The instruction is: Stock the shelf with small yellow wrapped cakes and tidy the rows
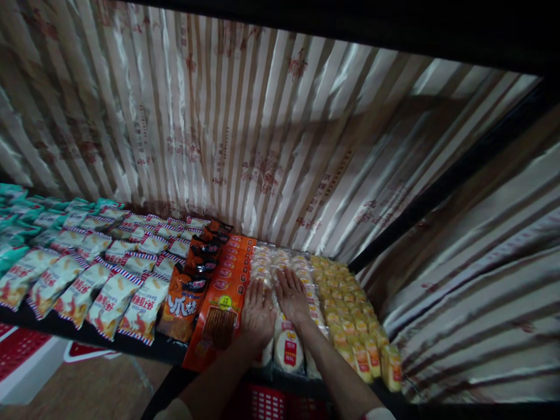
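My left hand (259, 314) lies palm down with fingers stretched out on a row of clear-wrapped white rice crackers. Beside it, my right hand (292, 296) rests flat on the neighbouring rows of the same rice cracker packs (289, 350). Both hands touch the wrappers, and neither grips a pack. Just left of my left hand are flat orange snack packs (223, 309) laid in an overlapping column. On the right stand several rows of small yellow wrapped snacks (350, 315).
Orange and black snack bags (184, 303), white shrimp-snack bags (114, 297) and green bags (13, 251) fill the dark shelf to the left. Pleated printed fabric (262, 128) covers the back. A dark slanting post (437, 186) stands at right. Red baskets (268, 402) sit below the shelf edge.
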Action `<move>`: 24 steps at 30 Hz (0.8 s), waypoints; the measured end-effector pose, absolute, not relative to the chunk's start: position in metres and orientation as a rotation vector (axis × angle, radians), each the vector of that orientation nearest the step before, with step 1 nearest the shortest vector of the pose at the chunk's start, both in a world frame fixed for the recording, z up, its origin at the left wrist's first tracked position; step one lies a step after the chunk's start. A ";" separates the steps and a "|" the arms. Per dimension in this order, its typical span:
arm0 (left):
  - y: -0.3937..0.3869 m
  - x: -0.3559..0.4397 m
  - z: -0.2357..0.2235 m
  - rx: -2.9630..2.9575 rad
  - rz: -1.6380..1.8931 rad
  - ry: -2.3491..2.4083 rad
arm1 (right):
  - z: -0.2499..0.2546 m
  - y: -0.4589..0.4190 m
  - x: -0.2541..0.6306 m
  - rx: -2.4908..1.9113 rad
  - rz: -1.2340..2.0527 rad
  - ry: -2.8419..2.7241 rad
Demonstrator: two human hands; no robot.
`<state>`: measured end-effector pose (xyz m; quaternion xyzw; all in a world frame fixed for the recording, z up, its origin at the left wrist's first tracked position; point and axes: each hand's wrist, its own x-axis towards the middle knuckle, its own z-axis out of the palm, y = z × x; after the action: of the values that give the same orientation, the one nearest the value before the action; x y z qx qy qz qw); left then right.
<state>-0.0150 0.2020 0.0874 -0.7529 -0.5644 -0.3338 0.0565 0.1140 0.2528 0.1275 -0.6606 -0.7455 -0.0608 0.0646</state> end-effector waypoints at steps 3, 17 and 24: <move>0.202 -0.015 0.087 -2.303 -1.001 -1.693 | 0.129 0.252 0.113 -2.001 -0.174 -2.244; 0.200 -0.013 0.090 -2.248 -1.021 -1.684 | 0.143 0.287 0.099 -1.876 -0.231 -2.315; 0.197 -0.016 0.102 -2.344 -0.981 -1.705 | 0.146 0.296 0.089 -1.939 0.055 -2.367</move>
<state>-0.0162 0.1973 0.1024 -0.7653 -0.5567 -0.3205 0.0407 0.0886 0.2959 0.1456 -0.6331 -0.7728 0.0180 0.0404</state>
